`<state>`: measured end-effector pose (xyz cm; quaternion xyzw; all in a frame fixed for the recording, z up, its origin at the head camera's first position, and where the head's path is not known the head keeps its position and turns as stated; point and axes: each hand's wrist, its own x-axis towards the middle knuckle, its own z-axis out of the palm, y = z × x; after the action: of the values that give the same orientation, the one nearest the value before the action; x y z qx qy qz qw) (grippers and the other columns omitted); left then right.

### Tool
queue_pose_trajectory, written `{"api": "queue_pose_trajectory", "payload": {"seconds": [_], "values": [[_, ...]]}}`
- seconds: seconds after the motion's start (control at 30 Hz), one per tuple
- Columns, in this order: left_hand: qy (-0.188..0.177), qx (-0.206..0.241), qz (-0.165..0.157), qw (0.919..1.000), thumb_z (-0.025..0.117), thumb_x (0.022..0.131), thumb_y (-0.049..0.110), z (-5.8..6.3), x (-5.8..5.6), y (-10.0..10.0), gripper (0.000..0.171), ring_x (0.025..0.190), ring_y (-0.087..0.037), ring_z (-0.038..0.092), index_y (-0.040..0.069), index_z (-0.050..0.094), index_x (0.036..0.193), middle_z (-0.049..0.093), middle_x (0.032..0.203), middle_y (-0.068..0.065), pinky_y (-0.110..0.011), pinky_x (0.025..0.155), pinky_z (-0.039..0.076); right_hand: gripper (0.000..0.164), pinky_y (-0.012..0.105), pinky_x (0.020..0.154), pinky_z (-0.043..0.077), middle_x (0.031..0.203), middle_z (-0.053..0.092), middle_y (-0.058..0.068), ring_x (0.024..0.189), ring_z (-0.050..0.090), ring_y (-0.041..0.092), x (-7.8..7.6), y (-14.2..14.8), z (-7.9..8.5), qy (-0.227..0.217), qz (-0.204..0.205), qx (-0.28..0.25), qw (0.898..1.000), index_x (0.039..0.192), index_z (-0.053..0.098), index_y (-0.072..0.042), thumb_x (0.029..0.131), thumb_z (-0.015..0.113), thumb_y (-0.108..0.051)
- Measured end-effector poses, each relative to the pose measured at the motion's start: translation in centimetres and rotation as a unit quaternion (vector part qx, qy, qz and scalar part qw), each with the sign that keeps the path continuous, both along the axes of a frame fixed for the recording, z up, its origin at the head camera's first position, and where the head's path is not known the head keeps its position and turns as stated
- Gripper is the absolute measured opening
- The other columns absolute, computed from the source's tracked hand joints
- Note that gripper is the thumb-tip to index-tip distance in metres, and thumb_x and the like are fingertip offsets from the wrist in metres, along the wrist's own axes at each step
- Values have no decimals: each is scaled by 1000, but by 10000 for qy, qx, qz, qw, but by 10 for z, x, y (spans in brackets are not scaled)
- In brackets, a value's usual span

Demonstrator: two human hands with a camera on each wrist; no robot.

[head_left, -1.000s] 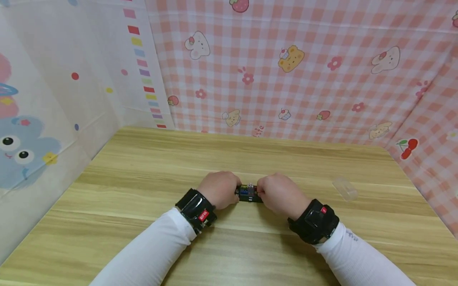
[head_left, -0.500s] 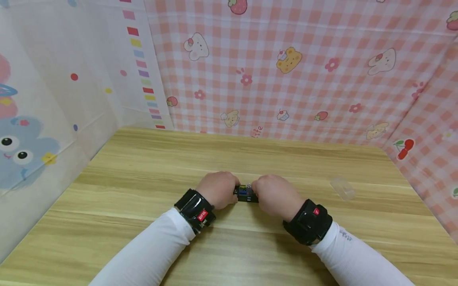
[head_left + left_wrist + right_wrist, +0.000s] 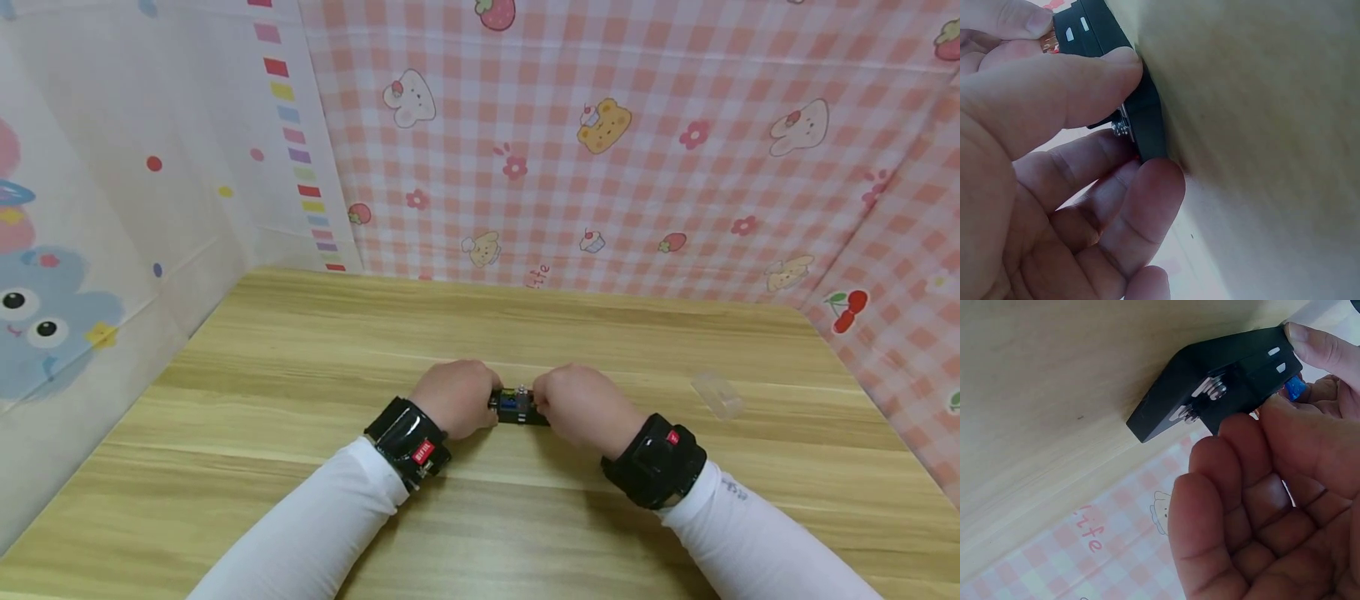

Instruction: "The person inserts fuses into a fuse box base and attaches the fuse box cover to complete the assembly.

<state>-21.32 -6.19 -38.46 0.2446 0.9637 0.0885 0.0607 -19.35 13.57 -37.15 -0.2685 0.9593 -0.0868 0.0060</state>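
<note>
A small black device with metal screw terminals (image 3: pixel 514 405) sits on the table between both hands. My left hand (image 3: pixel 457 400) grips its left end, thumb on one side and fingers on the other, as the left wrist view shows. At the device's right part, my right hand (image 3: pixel 588 408) has its thumb and curled index finger pinched over the top, where a copper-red part (image 3: pixel 1050 44) shows beside the fingertips. A blue part (image 3: pixel 1295 388) also peeks out between the hands. What lies exactly between the right fingertips is hidden.
A clear plastic piece (image 3: pixel 717 395) lies on the wooden table (image 3: pixel 300 350) to the right of the hands. Patterned cloth (image 3: pixel 570 192) walls rise behind the table and at both sides.
My right hand shifted left over the device, uncovering less of it, then drew slightly back to the right. My left hand keeps its grip on the left end.
</note>
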Motion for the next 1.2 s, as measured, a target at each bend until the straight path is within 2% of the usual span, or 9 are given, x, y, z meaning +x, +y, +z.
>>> {"api": "queue_pose_trajectory", "payload": {"seconds": [0.57, 0.8, 1.03, 1.2], "values": [[-32, 66, 3, 10000, 87, 87, 29, 0, 0, 0, 26, 76, -13, 61, 18, 81, 110, 74, 94, 6, -34, 72, 51, 6, 27, 65, 48, 83, 74, -2, 68, 55, 10, 2, 4, 4, -379, -121, -149, 9991, 94, 82, -9, 95, 76, -9], [35, 48, -39, 10000, 86, 87, 28, 0, 0, -1, 23, 75, -13, 60, 18, 81, 106, 72, 90, 6, -34, 71, 51, 6, 27, 64, 47, 81, 72, -3, 68, 55, 10, 2, 11, 7, -348, -128, -240, 9990, 93, 80, -10, 96, 75, -10], [18, -30, -21, 10000, 84, 89, 31, -1, 1, -1, 37, 94, -15, 69, 17, 79, 123, 78, 116, 0, -40, 86, 57, 6, 30, 66, 50, 82, 73, -2, 69, 56, 10, 0, 23, 10, -154, -271, -350, 9989, 93, 80, -11, 96, 75, -12], [-8, -89, -2, 10000, 84, 90, 32, -1, 1, -1, 39, 101, -18, 71, 17, 78, 125, 77, 121, -2, -42, 89, 58, 9, 37, 74, 57, 86, 75, 2, 74, 62, 14, -2, 30, 12, 34, -415, -254, 9988, 99, 80, -7, 95, 76, -14]]}}
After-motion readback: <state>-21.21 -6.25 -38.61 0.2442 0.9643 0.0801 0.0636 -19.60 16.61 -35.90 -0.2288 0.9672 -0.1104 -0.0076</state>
